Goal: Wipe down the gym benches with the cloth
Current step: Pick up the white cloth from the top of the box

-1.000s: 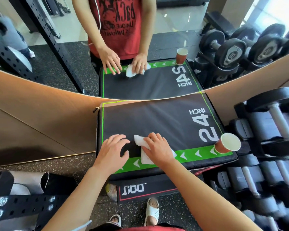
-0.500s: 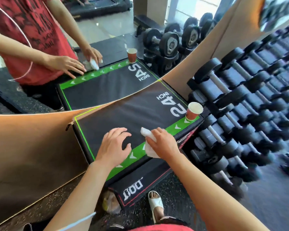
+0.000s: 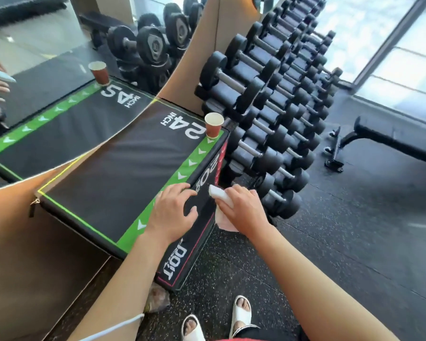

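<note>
Plainly soft and light, the cloth crumples in the right hand's grip; left hand lies flat on the box.

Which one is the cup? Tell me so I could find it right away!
Find the big black padded box with the green arrow stripe, pushed against the mirrored wall. At its far corner, beside the white "24 INCH" print and next to the dumbbell rack, stands a paper cup. It is the only small reddish-brown thing there, upright with a pale inside; the similar one further left is just its mirror reflection.
</note>
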`<action>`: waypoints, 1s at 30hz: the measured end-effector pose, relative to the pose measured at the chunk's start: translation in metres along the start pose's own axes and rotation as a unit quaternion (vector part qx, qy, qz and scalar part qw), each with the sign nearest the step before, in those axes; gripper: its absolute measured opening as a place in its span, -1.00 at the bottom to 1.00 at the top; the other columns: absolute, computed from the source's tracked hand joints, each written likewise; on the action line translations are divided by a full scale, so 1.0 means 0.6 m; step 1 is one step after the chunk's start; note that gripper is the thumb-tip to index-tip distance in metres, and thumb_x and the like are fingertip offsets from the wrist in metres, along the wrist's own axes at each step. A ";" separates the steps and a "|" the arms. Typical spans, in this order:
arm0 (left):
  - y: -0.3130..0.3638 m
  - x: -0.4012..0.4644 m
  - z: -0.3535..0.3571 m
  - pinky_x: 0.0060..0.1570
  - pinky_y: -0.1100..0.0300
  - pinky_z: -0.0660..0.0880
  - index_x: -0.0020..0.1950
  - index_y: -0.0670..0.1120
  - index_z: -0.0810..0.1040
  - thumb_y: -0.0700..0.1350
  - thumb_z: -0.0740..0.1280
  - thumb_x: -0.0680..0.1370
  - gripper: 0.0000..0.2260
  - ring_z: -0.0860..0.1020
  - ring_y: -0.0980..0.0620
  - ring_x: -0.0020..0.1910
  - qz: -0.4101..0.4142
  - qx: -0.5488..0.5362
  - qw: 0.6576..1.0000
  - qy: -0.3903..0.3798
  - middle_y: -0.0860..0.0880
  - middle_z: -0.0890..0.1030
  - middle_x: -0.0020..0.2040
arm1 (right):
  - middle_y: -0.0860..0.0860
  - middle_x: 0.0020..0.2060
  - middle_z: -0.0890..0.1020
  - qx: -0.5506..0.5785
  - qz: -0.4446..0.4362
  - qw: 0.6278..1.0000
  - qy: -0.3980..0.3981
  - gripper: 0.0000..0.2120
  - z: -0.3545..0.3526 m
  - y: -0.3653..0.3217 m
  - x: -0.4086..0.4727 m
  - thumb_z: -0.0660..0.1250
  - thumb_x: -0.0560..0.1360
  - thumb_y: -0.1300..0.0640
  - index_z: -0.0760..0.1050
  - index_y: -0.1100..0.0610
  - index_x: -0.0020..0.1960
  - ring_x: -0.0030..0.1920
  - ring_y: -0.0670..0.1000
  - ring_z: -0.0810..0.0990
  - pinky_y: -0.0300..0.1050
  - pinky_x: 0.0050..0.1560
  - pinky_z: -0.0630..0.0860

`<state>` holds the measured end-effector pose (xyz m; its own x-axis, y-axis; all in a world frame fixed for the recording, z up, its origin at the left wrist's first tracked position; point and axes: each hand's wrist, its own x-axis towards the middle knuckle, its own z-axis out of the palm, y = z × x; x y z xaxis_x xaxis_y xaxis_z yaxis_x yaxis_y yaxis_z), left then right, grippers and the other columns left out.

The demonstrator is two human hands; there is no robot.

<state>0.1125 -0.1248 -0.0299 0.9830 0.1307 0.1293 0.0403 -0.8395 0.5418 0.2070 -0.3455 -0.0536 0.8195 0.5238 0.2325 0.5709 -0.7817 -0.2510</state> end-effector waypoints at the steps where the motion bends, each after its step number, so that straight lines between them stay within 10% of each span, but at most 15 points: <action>1: 0.017 0.004 0.008 0.38 -0.12 0.45 0.23 -0.01 0.68 0.05 0.32 0.47 -0.62 0.52 -0.10 0.36 0.014 -0.004 1.000 -0.009 -0.02 0.61 0.33 | -0.02 -0.09 0.60 -0.005 0.011 1.000 0.005 -0.53 -0.011 0.012 -0.016 0.11 0.62 -0.27 0.58 0.08 0.02 -0.04 0.11 0.61 0.08 -0.03 0.44; 30: 0.611 -0.186 0.341 0.45 -0.15 0.43 0.31 -0.05 0.66 0.05 0.35 0.51 -0.60 0.49 -0.09 0.42 0.230 0.001 0.962 -0.150 -0.04 0.59 0.38 | 0.00 0.01 0.55 0.013 0.291 0.950 0.110 -0.49 -0.255 0.414 -0.663 0.08 0.67 -0.31 0.57 0.09 0.09 0.01 0.08 0.48 0.10 -0.02 0.48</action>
<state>0.0540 -0.5549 -0.0154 0.9042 -0.4126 0.1101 -0.4116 -0.7735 0.4819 0.0150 -0.8000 -0.0648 0.9680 -0.0803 0.2378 0.0278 -0.9072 -0.4197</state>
